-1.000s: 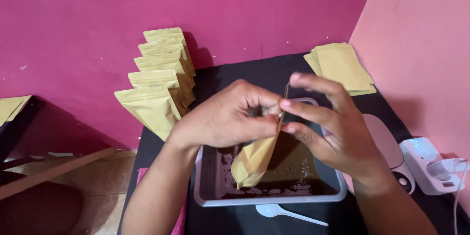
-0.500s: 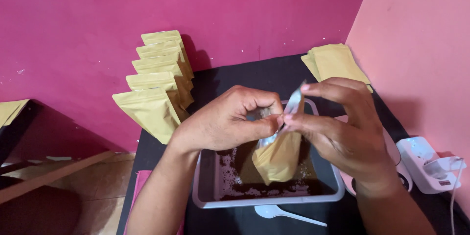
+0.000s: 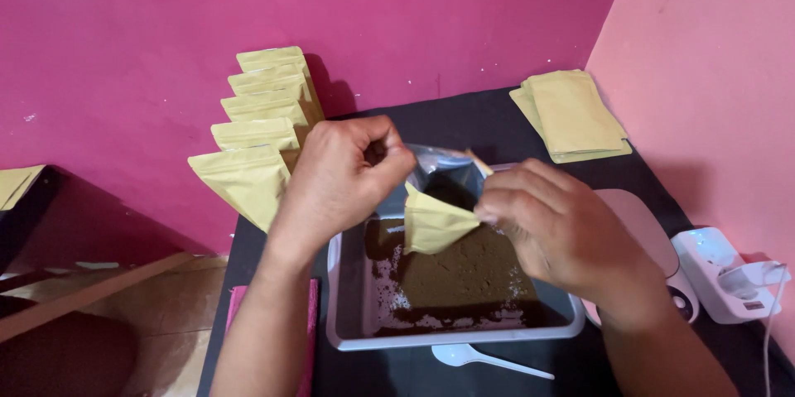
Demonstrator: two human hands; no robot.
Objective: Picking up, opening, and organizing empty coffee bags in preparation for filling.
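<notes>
Over the grey tray [image 3: 348, 339] of dark brown powder [image 3: 464, 273], both hands pinch one small tan pouch [image 3: 435, 223] and hold its mouth apart. At ten o'clock of the pouch, the left hand [image 3: 339, 178] is curled nearly closed, thumb and fingers gripping the clear inner rim. At three o'clock, the right hand [image 3: 559, 231] is likewise curled, fingertips clamped on the tan edge. Upright pouches [image 3: 257, 128] stand in a row at ten o'clock of the tray; flat pouches [image 3: 571, 115] lie at one o'clock. Just below the tray, at six o'clock, lies a white spoon [image 3: 480, 358].
</notes>
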